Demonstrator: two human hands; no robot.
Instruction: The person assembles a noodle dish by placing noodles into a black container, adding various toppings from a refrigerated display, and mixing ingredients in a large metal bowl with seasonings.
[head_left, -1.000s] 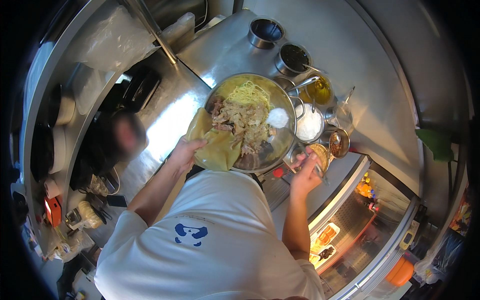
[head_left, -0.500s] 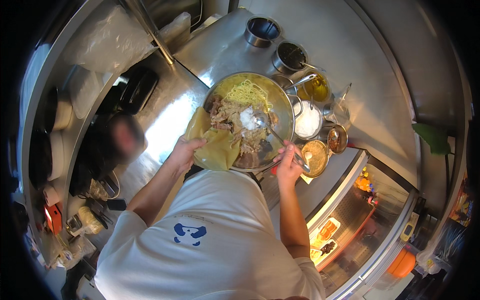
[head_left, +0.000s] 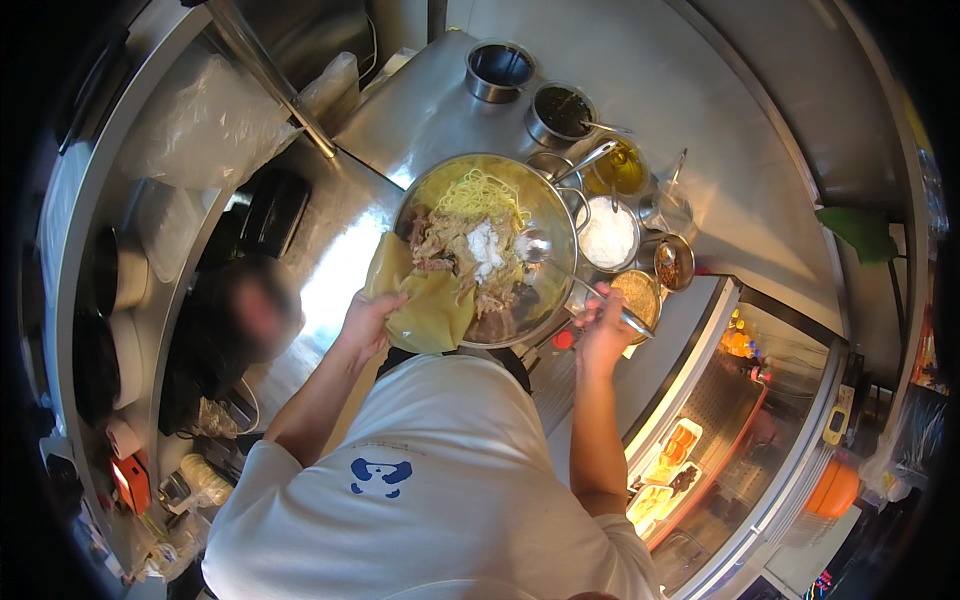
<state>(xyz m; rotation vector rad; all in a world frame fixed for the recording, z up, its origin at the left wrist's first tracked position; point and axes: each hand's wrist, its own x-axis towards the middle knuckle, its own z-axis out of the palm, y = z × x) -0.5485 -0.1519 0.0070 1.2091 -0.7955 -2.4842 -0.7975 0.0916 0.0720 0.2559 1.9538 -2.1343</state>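
A large steel bowl (head_left: 553, 212) lies in front of my body. Thin yellow noodles (head_left: 482, 196), brown shredded food (head_left: 440, 240) and a heap of white powder (head_left: 486, 250) are in it. At the bowl's near left side my left hand (head_left: 376, 318) is closed on a limp yellowish sheet (head_left: 432, 315), which drapes over the rim into the bowl. My right hand (head_left: 602, 328) grips the handle of a metal ladle (head_left: 535, 246), whose head is inside the bowl, just right of the powder. I cannot tell whether the sheet is food or a wrapper.
Right of the bowl stand pots of white powder (head_left: 609, 236), tan grains (head_left: 636, 290), red flakes (head_left: 674, 262) and yellow oil (head_left: 620, 170). Two dark-filled pots (head_left: 500, 68) stand farther back. A lit glass display case (head_left: 690, 440) is at the right; a person (head_left: 262, 305) is at the left.
The ladle has drawn away to the right, off the white powder, which now sits apart on the food. My right hand has shifted right with it. The left hand still holds the sheet.
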